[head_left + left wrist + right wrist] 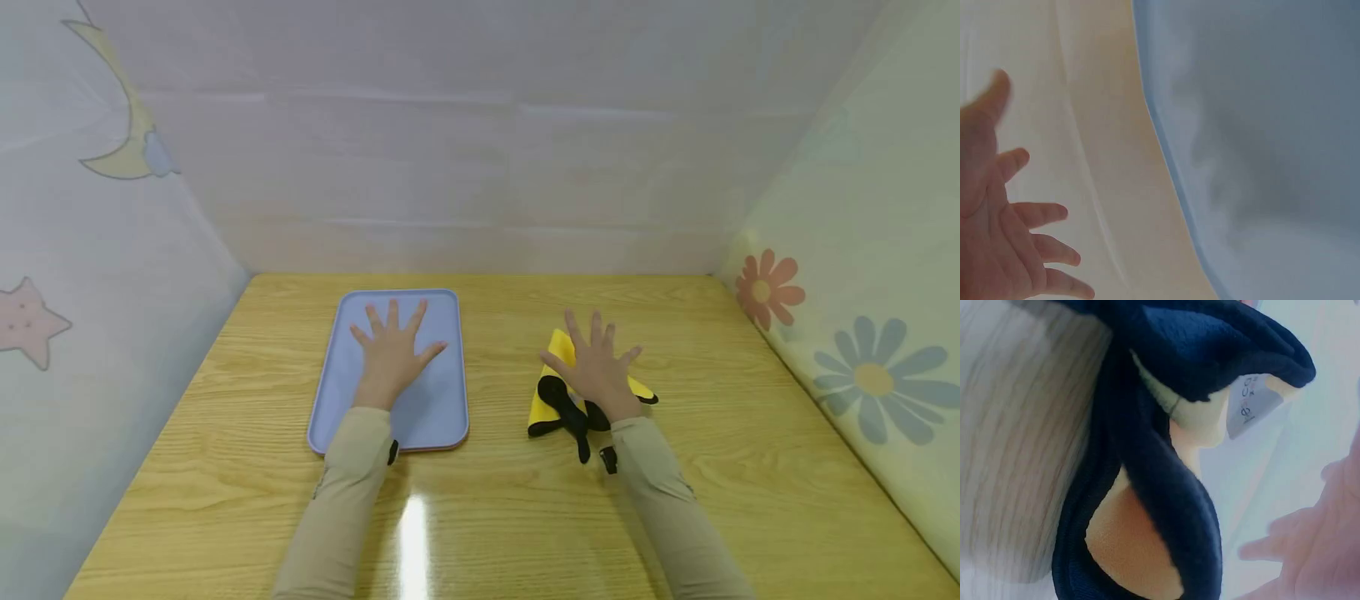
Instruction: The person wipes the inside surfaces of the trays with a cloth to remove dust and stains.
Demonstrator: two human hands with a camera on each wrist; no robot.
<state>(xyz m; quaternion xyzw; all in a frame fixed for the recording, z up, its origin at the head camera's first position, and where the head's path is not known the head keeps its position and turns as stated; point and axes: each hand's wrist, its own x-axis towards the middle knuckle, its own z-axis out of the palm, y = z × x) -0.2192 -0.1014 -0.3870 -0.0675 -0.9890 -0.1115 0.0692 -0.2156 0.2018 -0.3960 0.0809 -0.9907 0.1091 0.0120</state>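
My left hand [390,358], fingers spread, is held over a blue rectangular tray [431,408]; in the left wrist view the hand [1004,237] shows its palm beside the tray [1272,156], holding nothing. Over a crumpled yellow cloth item [542,408] with black edging and black parts, my right hand [596,367] spreads its fingers and hides part of it. The right wrist view shows the dark edging [1166,487] close up, a pale label [1250,406], and the right hand [1316,550] apart from the item.
A wooden table [495,517] carries both items, the tray on the left and the cloth item on the right. A pale sheet wall [480,167] stands behind, with printed side walls at the left [90,333] and right [847,250].
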